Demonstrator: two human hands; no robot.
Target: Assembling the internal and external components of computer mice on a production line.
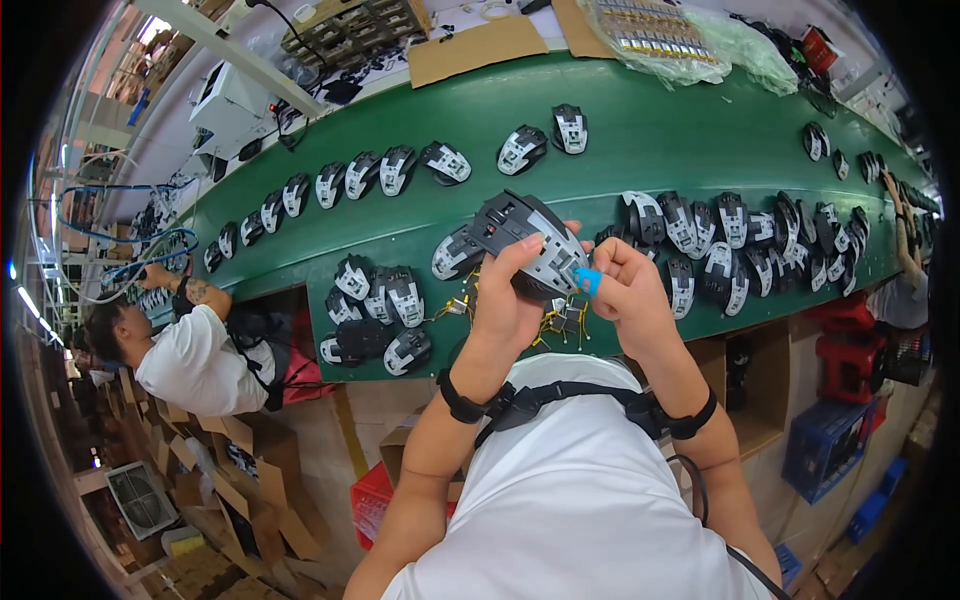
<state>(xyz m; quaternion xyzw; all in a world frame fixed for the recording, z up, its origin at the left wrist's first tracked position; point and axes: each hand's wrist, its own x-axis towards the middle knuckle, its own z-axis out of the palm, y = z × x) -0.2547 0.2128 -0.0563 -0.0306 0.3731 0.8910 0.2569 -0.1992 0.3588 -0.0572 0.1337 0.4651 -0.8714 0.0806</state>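
A black and grey computer mouse [545, 250] is held up above the green bench, its grey inner face with cut-outs turned toward me. My left hand [510, 300] grips it from below, thumb along its edge. At its lower right, my right hand [630, 295] presses on the shell with a finger wrapped in blue tape; whether it pinches a small part there is hidden. Behind the held mouse lies another mouse [457, 252]. Under my hands are small battery packs [568, 318] with yellow wires.
On the green bench [640, 120] a row of mice [362, 175] runs along the far side. Piles of mice stand at left [380, 295] and right [735, 225]. A co-worker [205, 345] sits at the left; another person's arm [905, 235] shows far right. Cardboard boxes [270, 470] fill the floor at left.
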